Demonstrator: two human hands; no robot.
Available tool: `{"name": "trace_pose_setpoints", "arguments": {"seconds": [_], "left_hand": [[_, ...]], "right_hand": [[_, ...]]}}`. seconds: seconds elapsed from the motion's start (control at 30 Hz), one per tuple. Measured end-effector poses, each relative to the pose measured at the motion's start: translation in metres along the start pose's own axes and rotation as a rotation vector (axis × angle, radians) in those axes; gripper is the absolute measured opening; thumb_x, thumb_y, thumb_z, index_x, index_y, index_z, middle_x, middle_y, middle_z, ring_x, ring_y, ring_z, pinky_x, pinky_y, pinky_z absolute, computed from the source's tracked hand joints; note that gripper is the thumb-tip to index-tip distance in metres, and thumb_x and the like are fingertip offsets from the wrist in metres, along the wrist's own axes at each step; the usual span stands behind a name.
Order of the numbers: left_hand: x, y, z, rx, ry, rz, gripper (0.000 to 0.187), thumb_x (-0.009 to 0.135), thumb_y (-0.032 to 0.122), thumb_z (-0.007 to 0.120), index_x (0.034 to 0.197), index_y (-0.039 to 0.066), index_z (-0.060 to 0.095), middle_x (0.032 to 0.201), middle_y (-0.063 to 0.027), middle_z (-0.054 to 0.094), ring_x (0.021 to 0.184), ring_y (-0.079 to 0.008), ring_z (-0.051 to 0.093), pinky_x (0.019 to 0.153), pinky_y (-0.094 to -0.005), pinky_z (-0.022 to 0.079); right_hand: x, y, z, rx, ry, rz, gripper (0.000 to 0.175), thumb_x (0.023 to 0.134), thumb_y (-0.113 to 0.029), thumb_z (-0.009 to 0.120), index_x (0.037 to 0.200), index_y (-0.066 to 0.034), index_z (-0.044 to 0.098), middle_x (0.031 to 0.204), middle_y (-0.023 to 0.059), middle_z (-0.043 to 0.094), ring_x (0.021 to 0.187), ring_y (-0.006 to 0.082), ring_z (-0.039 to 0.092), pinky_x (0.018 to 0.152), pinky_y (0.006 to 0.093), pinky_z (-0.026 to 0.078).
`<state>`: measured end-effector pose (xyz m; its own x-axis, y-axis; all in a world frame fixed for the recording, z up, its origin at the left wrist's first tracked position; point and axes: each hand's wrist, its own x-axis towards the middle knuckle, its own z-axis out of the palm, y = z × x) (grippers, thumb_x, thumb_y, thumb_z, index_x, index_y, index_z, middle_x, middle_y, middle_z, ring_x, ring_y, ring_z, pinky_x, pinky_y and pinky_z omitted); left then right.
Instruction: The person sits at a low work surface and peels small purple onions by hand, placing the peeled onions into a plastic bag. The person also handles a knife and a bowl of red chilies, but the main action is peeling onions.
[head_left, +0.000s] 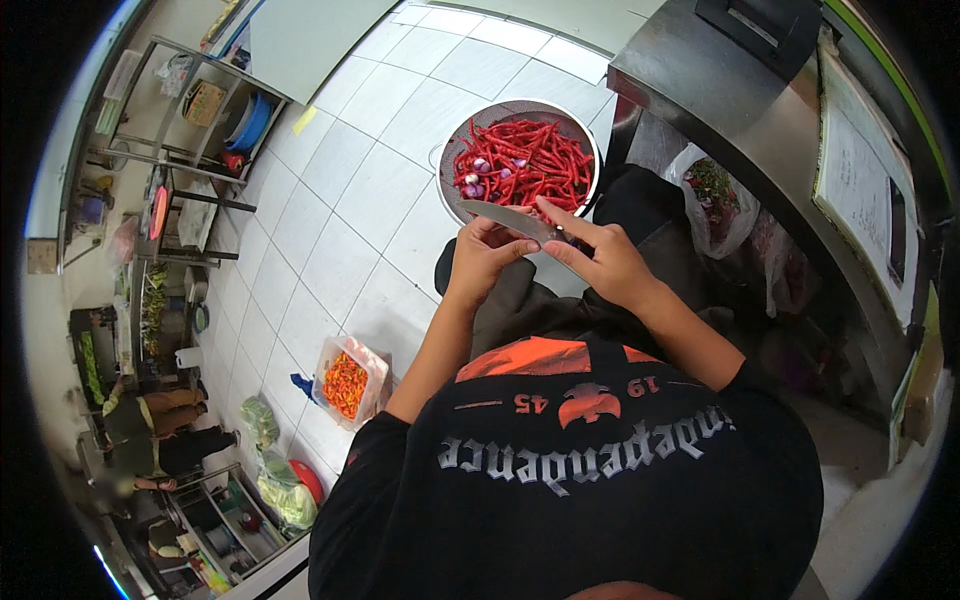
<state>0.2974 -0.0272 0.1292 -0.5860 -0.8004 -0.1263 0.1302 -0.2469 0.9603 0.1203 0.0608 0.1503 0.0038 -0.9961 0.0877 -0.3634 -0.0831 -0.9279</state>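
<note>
My right hand (611, 259) grips a kitchen knife (504, 216), its broad metal blade pointing left across my left hand. The fingers of my left hand (484, 255) are bent close together beneath the blade; whatever may be between them is hidden. Just beyond both hands, a metal mesh colander (444, 184) holds a heap of long red chilies (529, 154). Several peeled purple shallots (481, 165) lie on the chilies at the left of the heap.
A plastic tub (381, 375) of small orange chilies stands on the tiled floor (337, 247) to the left. Bagged cabbages (281, 491) lie further back. At right is a steel counter (675, 75) with a plastic bag (712, 199) beneath. People (135, 420) stand at the far left.
</note>
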Motion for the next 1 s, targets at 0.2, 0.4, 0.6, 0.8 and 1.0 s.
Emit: {"name": "trace_pose_setpoints", "arguments": {"seconds": [0.2,0.4,0.6,0.8,1.0], "left_hand": [[-0.004,0.005,0.005,-0.012,0.025,0.045,0.043,0.065,-0.005,0.073,0.105,-0.001,0.059,0.096,-0.0073,0.063,0.086,-0.0143,0.061,0.077,-0.0273,0.049],[-0.006,0.008,0.007,-0.077,-0.033,0.058,0.045,0.061,-0.005,0.075,0.103,-0.001,0.059,0.096,-0.0066,0.062,0.087,-0.0149,0.06,0.078,-0.0282,0.049],[-0.012,0.011,0.012,-0.189,-0.067,0.043,0.045,0.062,-0.003,0.076,0.105,0.001,0.059,0.096,-0.0056,0.062,0.088,-0.0146,0.058,0.079,-0.0286,0.048],[-0.014,0.012,0.012,-0.173,-0.085,0.064,0.044,0.064,-0.004,0.075,0.105,0.001,0.059,0.097,-0.0063,0.062,0.088,-0.0152,0.059,0.079,-0.0288,0.048],[-0.015,0.005,0.01,-0.183,-0.078,0.099,0.04,0.068,-0.004,0.072,0.106,-0.001,0.058,0.101,-0.0089,0.062,0.089,-0.0167,0.061,0.08,-0.0297,0.05]], "right_hand": [[-0.003,0.002,0.007,0.109,0.036,-0.139,0.046,0.086,-0.026,0.057,0.127,-0.0068,0.047,0.095,0.0226,0.061,0.083,0.0282,0.065,0.066,0.0292,0.048],[-0.01,-0.004,0.0,0.177,0.022,-0.174,0.042,0.086,-0.016,0.058,0.124,-0.0008,0.049,0.117,0.0144,0.057,0.089,0.0127,0.063,0.072,0.0242,0.047],[-0.015,-0.012,-0.002,0.235,0.002,-0.16,0.041,0.086,-0.015,0.057,0.124,0.0001,0.049,0.117,0.0142,0.058,0.085,0.0089,0.06,0.074,0.0231,0.046],[-0.016,-0.013,0.002,0.224,0.061,-0.235,0.039,0.087,-0.017,0.057,0.122,-0.001,0.051,0.114,0.0176,0.058,0.096,0.0185,0.062,0.078,0.0266,0.048],[-0.011,-0.009,0.01,0.421,0.116,-0.227,0.038,0.092,-0.021,0.05,0.123,0.0007,0.049,0.084,0.0109,0.064,0.061,0.0121,0.057,0.058,0.0208,0.043]]}}
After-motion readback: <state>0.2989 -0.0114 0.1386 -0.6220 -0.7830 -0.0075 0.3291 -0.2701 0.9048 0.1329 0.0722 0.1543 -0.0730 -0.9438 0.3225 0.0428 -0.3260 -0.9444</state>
